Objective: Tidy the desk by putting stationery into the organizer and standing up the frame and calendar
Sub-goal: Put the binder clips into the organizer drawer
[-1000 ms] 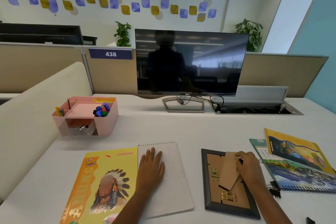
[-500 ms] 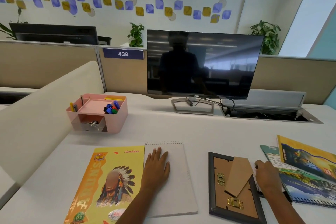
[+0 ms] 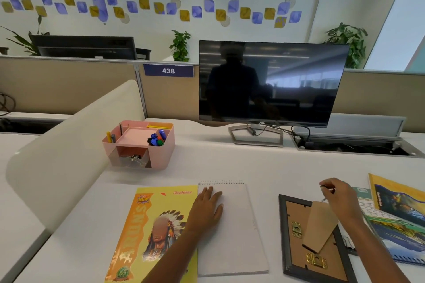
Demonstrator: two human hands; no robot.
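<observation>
A dark picture frame [image 3: 284,236] lies face down at the front right, with its brown stand flap [image 3: 318,227] folded over the back. To its right the calendar [image 3: 388,230] lies flat, partly under a yellow book [image 3: 400,200]. My right hand [image 3: 340,195] hovers above the frame's top right corner and pinches a small thin dark object; I cannot tell what it is. My left hand [image 3: 207,207] rests flat, fingers spread, on a white spiral notepad [image 3: 234,236]. The pink organizer [image 3: 161,158] stands at the back left with markers and pens in it.
A yellow notebook [image 3: 156,232] lies left of the notepad. A black binder clip [image 3: 348,244] sits between frame and calendar. A monitor [image 3: 271,82] stands at the back, beside an open cable tray [image 3: 356,145]. A curved white divider [image 3: 69,145] bounds the left side.
My right hand left the frame's flap, reached right toward the calendar's edge, then rose with a small dark object pinched in it. My left hand stayed on the notepad. The camera tilted up.
</observation>
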